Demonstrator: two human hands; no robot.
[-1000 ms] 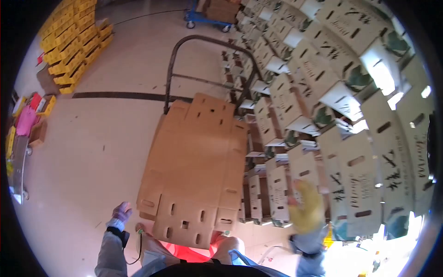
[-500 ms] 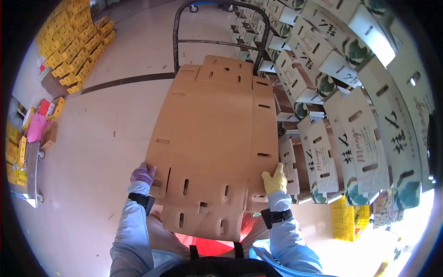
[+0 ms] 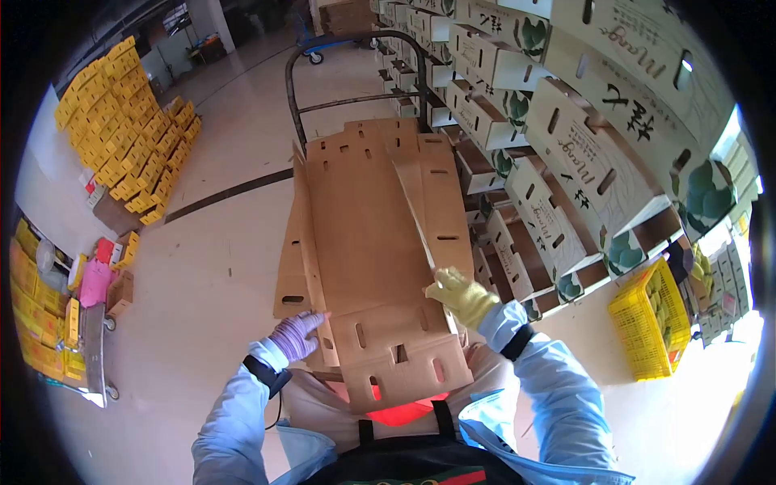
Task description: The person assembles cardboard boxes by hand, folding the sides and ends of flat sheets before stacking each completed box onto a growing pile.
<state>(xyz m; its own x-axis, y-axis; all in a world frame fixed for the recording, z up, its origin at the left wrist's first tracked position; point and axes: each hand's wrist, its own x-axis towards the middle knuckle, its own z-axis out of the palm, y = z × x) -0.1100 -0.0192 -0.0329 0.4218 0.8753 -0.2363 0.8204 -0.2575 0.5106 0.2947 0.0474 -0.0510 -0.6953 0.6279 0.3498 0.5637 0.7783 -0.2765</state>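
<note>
A brown cardboard box blank [image 3: 364, 234], slotted with hand holes, lies in front of me with its long side flaps partly folded up. My left hand [image 3: 297, 335], in a purple striped glove, grips the near end of the left flap, its fingertips at the edge. My right hand [image 3: 462, 297], in a yellow glove, has its fingers curled over the raised right flap. The near end panel [image 3: 400, 353] extends toward my lap. More flat cardboard [image 3: 289, 279] shows beneath the blank, jutting out on both sides.
Behind the cardboard stands a dark metal cart handle [image 3: 356, 99]. White printed boxes [image 3: 558, 218] are stacked along the right, with a yellow crate [image 3: 649, 323] near them. Yellow boxes [image 3: 121, 121] rise at the far left; a loaded trolley [image 3: 94, 356] is below them.
The blank lay flat before; its side flaps are now bent upward. Both hands have moved inward with the flaps. The view has tilted up and shifted.
</note>
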